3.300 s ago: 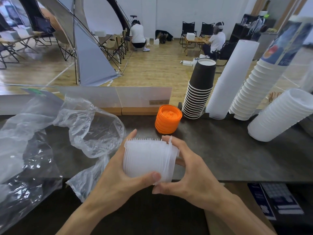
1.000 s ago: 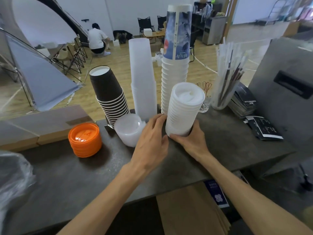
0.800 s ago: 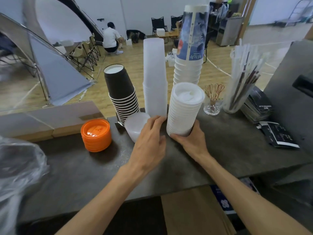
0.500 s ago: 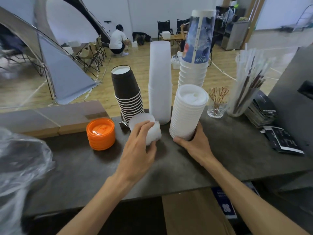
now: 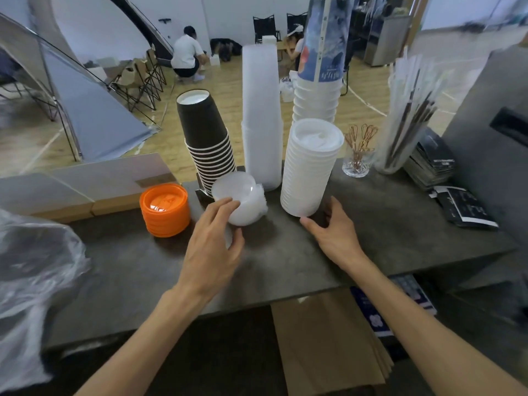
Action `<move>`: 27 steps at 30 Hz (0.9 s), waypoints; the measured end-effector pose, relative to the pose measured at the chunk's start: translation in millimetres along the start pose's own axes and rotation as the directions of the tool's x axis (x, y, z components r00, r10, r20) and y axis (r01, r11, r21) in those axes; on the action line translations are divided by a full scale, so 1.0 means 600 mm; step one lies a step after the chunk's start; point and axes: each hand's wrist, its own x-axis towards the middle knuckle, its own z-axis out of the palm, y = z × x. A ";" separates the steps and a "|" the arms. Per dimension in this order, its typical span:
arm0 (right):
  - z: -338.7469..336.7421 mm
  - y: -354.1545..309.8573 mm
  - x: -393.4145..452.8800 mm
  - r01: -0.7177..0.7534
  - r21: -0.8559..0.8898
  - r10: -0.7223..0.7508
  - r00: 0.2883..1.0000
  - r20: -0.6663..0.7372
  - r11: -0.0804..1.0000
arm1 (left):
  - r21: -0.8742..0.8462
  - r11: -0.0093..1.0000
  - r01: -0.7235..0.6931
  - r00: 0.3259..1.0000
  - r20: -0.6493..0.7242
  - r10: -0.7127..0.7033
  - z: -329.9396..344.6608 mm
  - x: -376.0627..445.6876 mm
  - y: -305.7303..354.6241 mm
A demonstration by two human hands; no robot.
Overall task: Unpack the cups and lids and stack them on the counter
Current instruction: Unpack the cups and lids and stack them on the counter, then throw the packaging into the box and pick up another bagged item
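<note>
Translucent white lids, nested and tipped on their side, lie under the left hand, fingers curled loosely over their near edge. The right hand, fingers relaxed and apart, rests just beside the white cup stack. Best to close thumb and fingers around the whole bundle, then stand it upright on the counter.
</note>
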 end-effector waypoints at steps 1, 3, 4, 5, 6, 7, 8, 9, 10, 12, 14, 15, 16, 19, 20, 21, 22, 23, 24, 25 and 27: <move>-0.002 0.003 -0.003 -0.008 -0.009 0.008 1.000 0.002 1.000 | 0.003 1.000 -0.003 1.000 0.008 0.002 0.001 -0.005 0.002; -0.005 0.008 -0.015 -0.017 -0.023 0.017 1.000 -0.003 1.000 | 0.007 1.000 -0.004 1.000 0.021 0.004 0.000 -0.016 0.004; -0.007 0.010 -0.025 -0.009 -0.025 0.008 1.000 -0.025 1.000 | 0.005 1.000 -0.006 1.000 0.025 0.006 0.000 -0.021 0.005; -0.008 0.011 -0.037 0.015 -0.029 -0.017 0.997 -0.072 0.999 | 0.001 1.000 -0.009 1.000 0.027 0.009 -0.001 -0.026 0.006; -0.009 0.008 -0.052 0.052 -0.042 -0.058 0.989 -0.138 0.998 | -0.005 1.000 -0.016 1.000 0.026 0.016 -0.002 -0.032 0.006; -0.010 0.003 -0.068 0.099 -0.070 -0.111 0.971 -0.211 0.993 | -0.009 1.000 -0.023 0.999 0.026 0.023 -0.003 -0.038 0.007; -0.009 -0.005 -0.083 0.149 -0.094 -0.169 0.951 -0.259 0.984 | -0.012 1.000 -0.027 0.999 0.027 0.028 -0.006 -0.044 0.007; -0.007 -0.014 -0.100 0.202 -0.111 -0.225 0.935 -0.273 0.973 | -0.013 1.000 -0.028 0.999 0.027 0.029 -0.010 -0.050 0.009; -0.002 -0.026 -0.116 0.253 -0.121 -0.276 0.926 -0.259 0.960 | -0.010 1.000 -0.029 0.999 0.026 0.030 -0.015 -0.056 0.010; 0.015 -0.058 -0.151 0.343 -0.142 -0.364 0.916 -0.167 0.929 | -0.001 0.999 -0.038 0.999 0.025 0.038 -0.033 -0.071 0.011; 0.044 -0.092 -0.190 0.409 -0.149 -0.419 0.907 -0.045 0.901 | 0.008 0.999 -0.054 0.998 0.027 0.053 -0.059 -0.090 0.006; 0.063 -0.108 -0.209 0.437 -0.142 -0.440 0.898 0.008 0.888 | 0.009 0.998 -0.061 0.998 0.021 0.061 -0.076 -0.100 0.000; 0.084 -0.122 -0.228 0.462 -0.136 -0.460 0.886 0.047 0.876 | 0.011 0.998 -0.067 0.998 0.012 0.067 -0.095 -0.112 -0.009; 0.169 -0.160 -0.283 0.526 -0.145 -0.514 0.850 0.115 0.838 | 0.036 0.996 -0.076 0.997 -0.017 0.076 -0.165 -0.157 -0.055; 0.203 -0.174 -0.304 0.547 -0.153 -0.531 0.837 0.136 0.823 | 0.050 0.995 -0.081 0.996 -0.021 0.082 -0.192 -0.175 -0.077; 0.239 -0.187 -0.326 0.566 -0.160 -0.544 0.823 0.163 0.809 | 0.069 0.994 -0.081 0.996 -0.024 0.083 -0.220 -0.196 -0.102; 0.277 -0.200 -0.350 0.578 -0.160 -0.549 0.814 0.193 0.801 | 0.089 0.993 -0.076 0.997 -0.026 0.078 -0.250 -0.217 -0.129; 0.318 -0.213 -0.373 0.585 -0.162 -0.547 0.806 0.227 0.795 | 0.107 0.992 -0.065 0.997 -0.028 0.068 -0.283 -0.240 -0.159; 0.360 -0.225 -0.392 0.595 -0.171 -0.546 0.796 0.261 0.785 | 0.121 0.991 -0.052 0.998 -0.037 0.057 -0.316 -0.263 -0.190; 0.402 -0.240 -0.407 0.608 -0.180 -0.548 0.784 0.292 0.774 | 0.134 0.990 -0.036 0.998 -0.054 0.044 -0.351 -0.285 -0.220; 0.484 -0.281 -0.422 0.623 -0.183 -0.553 0.769 0.320 0.760 | 0.161 0.987 0.009 0.996 -0.092 0.006 -0.416 -0.324 -0.279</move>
